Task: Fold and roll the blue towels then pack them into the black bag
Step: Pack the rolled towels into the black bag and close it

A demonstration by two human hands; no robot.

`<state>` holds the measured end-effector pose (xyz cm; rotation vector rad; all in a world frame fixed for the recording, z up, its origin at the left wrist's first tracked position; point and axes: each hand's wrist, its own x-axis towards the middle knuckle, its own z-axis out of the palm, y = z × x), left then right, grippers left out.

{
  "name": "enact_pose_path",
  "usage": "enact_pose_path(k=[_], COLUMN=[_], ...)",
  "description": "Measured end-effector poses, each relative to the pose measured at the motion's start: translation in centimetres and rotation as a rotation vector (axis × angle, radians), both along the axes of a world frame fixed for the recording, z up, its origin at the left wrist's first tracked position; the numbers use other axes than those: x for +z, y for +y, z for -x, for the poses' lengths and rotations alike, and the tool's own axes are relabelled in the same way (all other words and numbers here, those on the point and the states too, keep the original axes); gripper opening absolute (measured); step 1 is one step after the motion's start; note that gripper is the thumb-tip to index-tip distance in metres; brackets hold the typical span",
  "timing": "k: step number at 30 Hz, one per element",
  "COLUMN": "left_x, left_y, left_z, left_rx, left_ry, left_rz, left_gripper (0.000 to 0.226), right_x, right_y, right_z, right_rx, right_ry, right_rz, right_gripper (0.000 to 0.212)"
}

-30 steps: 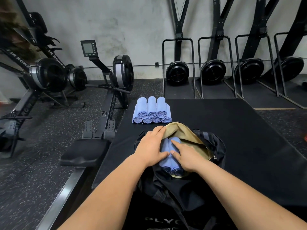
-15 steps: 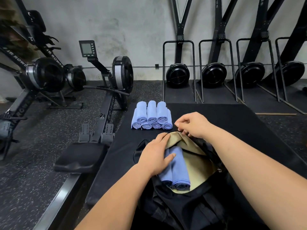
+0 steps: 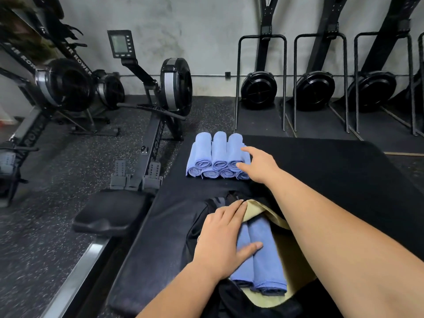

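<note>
Towels, two blue rolls (image 3: 267,255), lay side by side inside the open black bag (image 3: 197,226) at the near end of the table (image 3: 332,171). The left hand (image 3: 221,239) rested flat on them, fingers straight. Farther off, the right hand (image 3: 259,165), fingers spread and holding nothing, touched the right side of the stacked rolls (image 3: 212,154).

Count: rolled blue cloth towels (image 3: 218,154) stacked at the table's (image 3: 332,171) far left corner, 7 (3 over 4). Same towels inside bag: 2. Black fabric bag (image 3: 198,220), tan lining: 1. Hands: left hand (image 3: 220,239), right hand (image 3: 261,166), 2.
</note>
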<state>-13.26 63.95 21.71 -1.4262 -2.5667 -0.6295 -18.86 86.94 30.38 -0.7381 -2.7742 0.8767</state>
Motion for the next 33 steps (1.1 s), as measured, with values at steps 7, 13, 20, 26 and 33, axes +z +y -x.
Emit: enact_pose_path(k=[7, 13, 20, 26, 33], left_x=[-0.5, -0.7, -0.8, -0.8, -0.1], left_y=[0.0, 0.1, 0.2, 0.1, 0.0], left_z=[0.1, 0.3, 0.4, 0.4, 0.1], left_rx=[0.012, 0.014, 0.019, 0.019, 0.028], left_ry=[-0.020, -0.027, -0.016, -0.015, -0.010], left_rz=[-0.001, -0.015, -0.026, -0.007, 0.024], left_gripper=[0.098, 0.098, 0.097, 0.098, 0.100], right_x=[-2.9, -4.6, -4.6, -2.4, 0.0], right_y=[0.7, -0.2, -0.2, 0.3, -0.7], right_z=[4.7, 6.5, 6.3, 3.9, -2.7], right_rx=[-0.031, -0.132, -0.223, -0.282, -0.177], right_ry=[-0.013, 0.052, 0.184, 0.321, 0.384], right_rz=[0.014, 0.060, 0.180, 0.381, 0.436], right_gripper=[0.068, 0.066, 0.056, 0.054, 0.052])
